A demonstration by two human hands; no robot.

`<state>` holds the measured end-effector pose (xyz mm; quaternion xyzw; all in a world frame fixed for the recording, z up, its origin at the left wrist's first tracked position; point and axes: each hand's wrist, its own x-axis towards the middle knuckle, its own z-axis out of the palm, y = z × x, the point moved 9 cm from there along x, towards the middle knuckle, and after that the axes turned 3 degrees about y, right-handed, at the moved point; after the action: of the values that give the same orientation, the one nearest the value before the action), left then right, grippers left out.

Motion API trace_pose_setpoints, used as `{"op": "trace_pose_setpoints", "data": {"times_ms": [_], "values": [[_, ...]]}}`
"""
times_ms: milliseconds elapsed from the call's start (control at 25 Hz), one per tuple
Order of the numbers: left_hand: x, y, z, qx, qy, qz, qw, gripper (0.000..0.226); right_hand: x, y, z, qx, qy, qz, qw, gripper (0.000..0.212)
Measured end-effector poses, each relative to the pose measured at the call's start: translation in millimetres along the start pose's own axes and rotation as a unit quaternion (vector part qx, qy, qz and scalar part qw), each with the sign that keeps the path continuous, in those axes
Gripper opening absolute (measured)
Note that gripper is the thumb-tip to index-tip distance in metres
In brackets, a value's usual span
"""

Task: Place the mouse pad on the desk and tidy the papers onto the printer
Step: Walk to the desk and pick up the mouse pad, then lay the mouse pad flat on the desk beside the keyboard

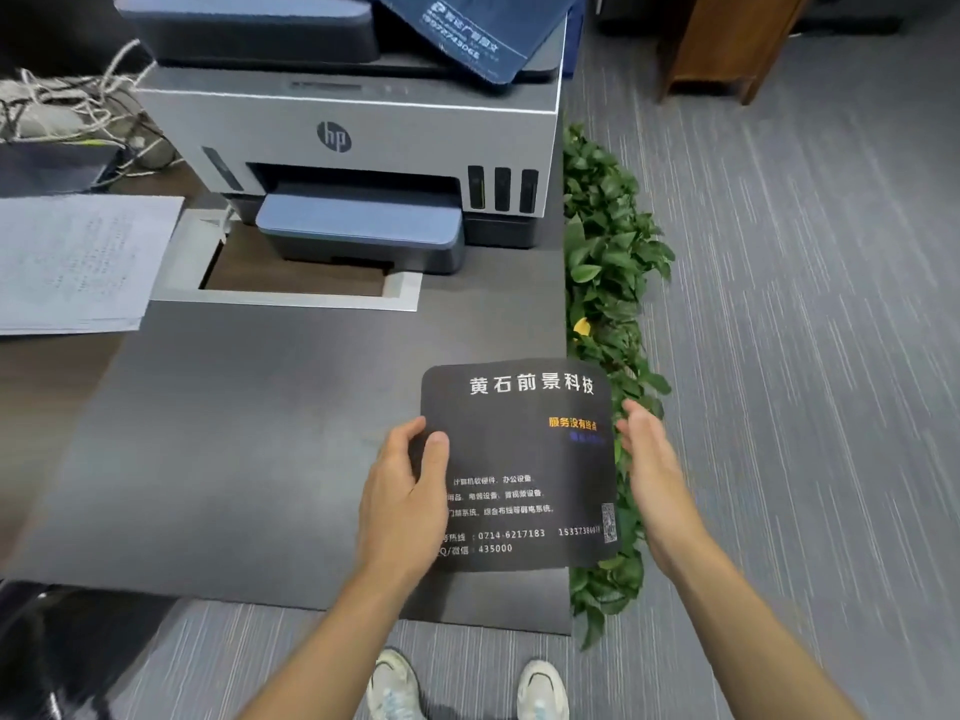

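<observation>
A black mouse pad (519,459) with white and orange print hangs over the right edge of the dark desk (234,433). My left hand (408,491) grips its left edge, thumb on top. At the pad's right edge my right hand (649,459) has its fingers spread beside the pad; whether it touches is unclear. A stack of white papers (78,262) lies at the desk's left side. The grey printer (363,132) stands at the back of the desk, with a blue mouse pad (467,33) draped over its top right corner.
A leafy green plant (608,283) runs along the desk's right edge. Tangled cables (62,106) lie at the back left. A rectangular cable hatch (291,283) opens in front of the printer. Wooden furniture (727,44) stands on the carpet (805,304) at the far right.
</observation>
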<state>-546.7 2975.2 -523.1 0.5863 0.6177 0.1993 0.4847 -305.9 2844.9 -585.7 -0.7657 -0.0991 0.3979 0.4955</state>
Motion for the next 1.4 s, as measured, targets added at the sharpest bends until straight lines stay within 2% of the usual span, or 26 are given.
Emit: {"op": "trace_pose_setpoints", "data": {"times_ms": [80,160,240,280,360,440,560,600,720,840,960,1200,1400], "values": [[3,5,1,0.007,-0.001,-0.009,1.0,0.053,15,19,5,-0.015,-0.006,0.059,0.998,0.072],[1,7,-1,-0.019,0.007,-0.033,0.999,0.043,19,32,3,-0.009,0.002,0.098,0.995,0.075],[2,6,-3,-0.067,0.023,-0.064,0.995,0.04,20,36,-3,0.012,0.027,0.114,0.993,0.065],[4,2,-3,-0.098,0.032,-0.08,0.991,0.042,19,33,-7,0.024,0.041,0.114,0.992,0.053],[10,-8,-5,-0.145,0.052,-0.112,0.982,0.041,16,24,-20,0.022,0.074,0.093,0.993,0.029],[16,-13,-3,-0.134,0.046,-0.12,0.983,0.029,13,14,-37,0.033,0.118,0.078,0.989,0.022],[18,-10,2,-0.028,0.024,-0.065,0.997,0.021,3,-2,-49,0.026,0.116,0.062,0.991,0.009],[15,-4,1,-0.006,0.023,-0.042,0.999,0.021,-1,-9,-52,0.004,0.113,0.04,0.993,0.013],[5,19,-21,0.011,0.039,0.018,0.999,0.019,-18,-55,-48,-0.128,0.124,-0.082,0.981,0.011],[-10,46,-80,-0.024,0.082,0.036,0.996,0.02,-53,-117,-24,-0.128,0.127,-0.168,0.969,0.005],[-18,70,-162,-0.043,0.134,0.054,0.989,0.028,-88,-174,26,-0.092,0.086,-0.223,0.967,0.006],[-5,85,-320,-0.032,0.22,0.094,0.97,0.02,-145,-244,150,-0.049,0.026,-0.258,0.964,0.01],[43,52,-415,-0.027,0.216,0.113,0.969,0.022,-178,-252,253,-0.027,0.039,-0.242,0.969,0.005]]}}
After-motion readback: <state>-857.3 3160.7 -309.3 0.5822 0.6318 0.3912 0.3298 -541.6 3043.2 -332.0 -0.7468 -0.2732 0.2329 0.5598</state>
